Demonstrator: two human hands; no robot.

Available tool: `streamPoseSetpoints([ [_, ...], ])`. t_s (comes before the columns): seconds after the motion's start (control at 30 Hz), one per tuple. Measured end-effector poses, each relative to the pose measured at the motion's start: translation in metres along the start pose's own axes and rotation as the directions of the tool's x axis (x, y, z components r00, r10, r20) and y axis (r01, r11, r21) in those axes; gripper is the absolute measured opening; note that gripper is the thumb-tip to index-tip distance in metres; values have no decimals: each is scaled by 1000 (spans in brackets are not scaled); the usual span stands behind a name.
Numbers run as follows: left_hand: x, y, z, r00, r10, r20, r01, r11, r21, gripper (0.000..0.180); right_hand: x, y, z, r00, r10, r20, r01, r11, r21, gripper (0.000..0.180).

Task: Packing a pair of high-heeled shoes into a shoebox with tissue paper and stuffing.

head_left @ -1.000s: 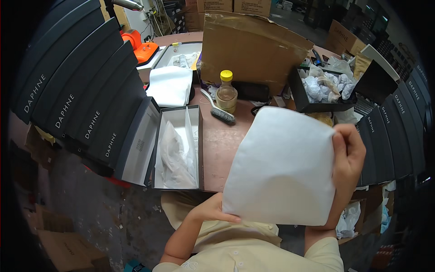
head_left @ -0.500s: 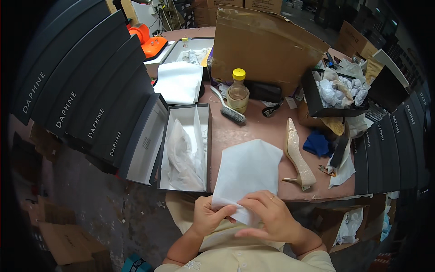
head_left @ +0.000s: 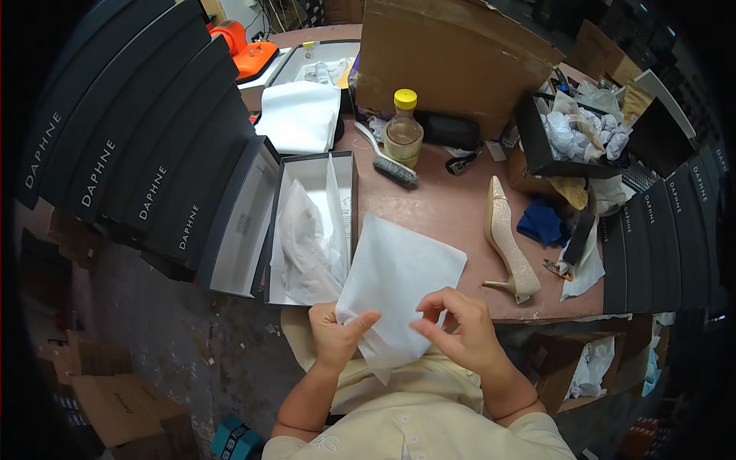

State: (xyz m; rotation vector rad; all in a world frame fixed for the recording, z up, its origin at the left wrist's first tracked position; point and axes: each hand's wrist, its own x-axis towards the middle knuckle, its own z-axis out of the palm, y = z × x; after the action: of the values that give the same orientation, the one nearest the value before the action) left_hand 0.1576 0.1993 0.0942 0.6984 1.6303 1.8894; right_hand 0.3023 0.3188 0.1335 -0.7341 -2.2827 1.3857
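My left hand (head_left: 337,335) is closed on the left edge of a white sheet of paper (head_left: 406,272), its thumb on top. The sheet slants over the near table edge, a corner hanging toward my lap. My right hand (head_left: 466,331) is over the sheet's right side, thumb and forefinger curved and apart, nothing visible between them. On the table to the right lies a glittery beige high-heeled shoe (head_left: 506,238) on its side. Left of the sheet, an open dark shoebox (head_left: 353,184) holds a bundle of thin white paper (head_left: 305,245); what is inside the bundle is hidden.
Stacked dark shoeboxes (head_left: 153,146) flank the left, more (head_left: 667,238) the right. Behind are a brush (head_left: 395,170), a yellow-capped bottle (head_left: 403,138) and a cardboard sheet (head_left: 452,65). A blue cloth (head_left: 540,222) and a box of crumpled paper (head_left: 571,161) sit right; white sheets (head_left: 299,115) lie back left.
My left hand has moved slightly left with the sheet, which has turned and spread. My right hand has come off the sheet's near edge, thumb and forefinger apart. The view has shifted slightly.
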Motion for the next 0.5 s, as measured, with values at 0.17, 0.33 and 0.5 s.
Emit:
streamPoseSetpoints([
  [0.17, 4, 0, 0, 998, 43, 36, -47, 995, 89, 39, 1, 3, 31, 982, -164, 94, 173, 980, -97, 14],
  [0.33, 18, 6, -24, 851, 110, 513, -513, 384, 768, 34, 16, 8, -7, 995, -98, 34, 99, 995, -25, 9],
  [0.5, 36, 22, -4, 674, 474, 567, -691, 131, 711, 34, 10, 23, -35, 991, -137, -5, 137, 988, 70, 19],
])
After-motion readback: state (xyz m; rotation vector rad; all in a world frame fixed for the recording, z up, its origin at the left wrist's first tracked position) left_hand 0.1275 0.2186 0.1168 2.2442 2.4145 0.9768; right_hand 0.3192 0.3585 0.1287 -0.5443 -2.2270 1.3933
